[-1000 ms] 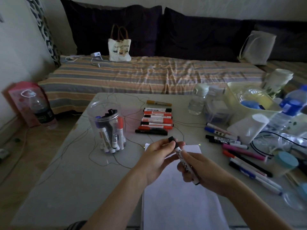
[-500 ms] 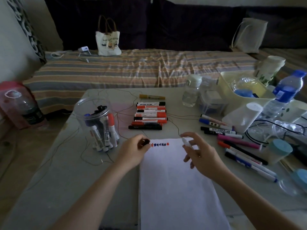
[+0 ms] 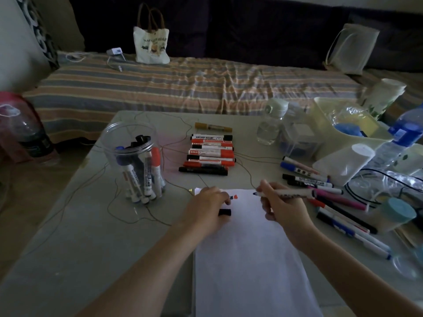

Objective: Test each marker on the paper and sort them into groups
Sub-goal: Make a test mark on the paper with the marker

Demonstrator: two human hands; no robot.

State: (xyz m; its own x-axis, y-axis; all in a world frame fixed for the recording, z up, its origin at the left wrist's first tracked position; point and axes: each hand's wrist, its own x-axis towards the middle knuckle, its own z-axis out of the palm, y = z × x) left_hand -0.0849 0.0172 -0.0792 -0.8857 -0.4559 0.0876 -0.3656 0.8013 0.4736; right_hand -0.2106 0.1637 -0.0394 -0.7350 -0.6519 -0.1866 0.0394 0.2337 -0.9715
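My left hand (image 3: 207, 208) rests on the top left corner of the paper (image 3: 249, 259), fingers curled, pinning the sheet. A black cap (image 3: 225, 212) sits at its fingertips; I cannot tell whether I pinch it or it merely lies there. Just right of those fingers are the test marks (image 3: 234, 197). Further right, my right hand (image 3: 283, 208) pinches the uncapped marker (image 3: 285, 192). Its long axis runs nearly level, tip pointing left toward my left hand, barrel trailing right over the sorted markers (image 3: 343, 209). The tip hangs at the sheet's top edge, right of the marks. My judgement: the next stroke needs only a short drop onto the bare paper beneath the tip.
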